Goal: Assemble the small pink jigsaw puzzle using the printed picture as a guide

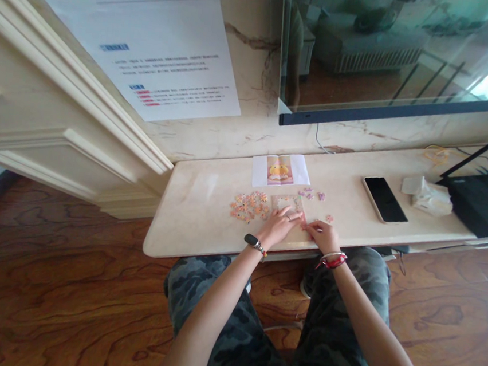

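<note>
My left hand (278, 225) lies flat with fingers stretched out on a small part-built jigsaw puzzle (287, 202) on the cream stone shelf (198, 213). My right hand (323, 234) rests just right of it, fingers curled down at the puzzle's lower right edge; whether it pinches a piece is hidden. A heap of loose pink and orange pieces (250, 205) lies left of the puzzle, a few more pieces (312, 195) behind it, one piece (329, 218) to the right. A reference picture sheet (280, 170) lies at the back.
A black phone (384, 199) lies face up to the right, then a crumpled tissue pack (427, 196) and a black router (484, 200). A television (403, 49) and a printed paper sheet (146, 35) are on the wall. Wooden floor lies below.
</note>
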A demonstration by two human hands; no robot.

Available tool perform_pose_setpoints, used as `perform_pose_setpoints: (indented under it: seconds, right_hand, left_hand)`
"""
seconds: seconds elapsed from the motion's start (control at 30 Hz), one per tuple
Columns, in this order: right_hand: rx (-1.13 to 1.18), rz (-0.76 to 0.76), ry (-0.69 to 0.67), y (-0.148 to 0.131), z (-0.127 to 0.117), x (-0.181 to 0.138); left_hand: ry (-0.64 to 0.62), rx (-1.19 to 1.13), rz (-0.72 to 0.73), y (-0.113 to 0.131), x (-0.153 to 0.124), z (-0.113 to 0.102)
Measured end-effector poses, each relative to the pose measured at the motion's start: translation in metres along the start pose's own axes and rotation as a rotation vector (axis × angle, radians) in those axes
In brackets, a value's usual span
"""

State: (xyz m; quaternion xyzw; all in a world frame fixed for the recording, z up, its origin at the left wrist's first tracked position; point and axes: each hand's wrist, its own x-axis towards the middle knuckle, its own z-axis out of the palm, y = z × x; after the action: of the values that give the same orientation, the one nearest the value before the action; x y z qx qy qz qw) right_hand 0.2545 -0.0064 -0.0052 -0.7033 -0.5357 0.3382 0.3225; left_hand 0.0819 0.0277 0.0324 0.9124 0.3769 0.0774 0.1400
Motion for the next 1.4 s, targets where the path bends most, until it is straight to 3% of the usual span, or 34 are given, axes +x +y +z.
perform_pose_setpoints:
  seconds: [0.43,0.67,1.07,1.23,1.4]
  right_hand:
    - [-0.271,-0.139,0.088,-0.011,0.0,0.004]
    - [-0.324,-0.235,0.028,-0.006,-0.007,0.015]
    - [-0.356,-0.093,0.059,-0.009,0.0,0.011]
    - [-0.376,-0.1,0.103,-0.007,0.004,0.009]
    - [-0.402,-0.141,0.061,-0.002,0.002,0.008]
  left_hand:
    - [-0.081,-0.001,-0.052,0.003,0.002,-0.001]
    - [-0.129,0.005,-0.071,0.006,0.001,-0.002]
    - [-0.029,0.014,-0.041,0.009,0.0,0.005]
    - [0.104,-0.045,-0.146,0.018,0.011,0.013]
    - [0.141,-0.109,-0.234,0.023,0.018,0.017]
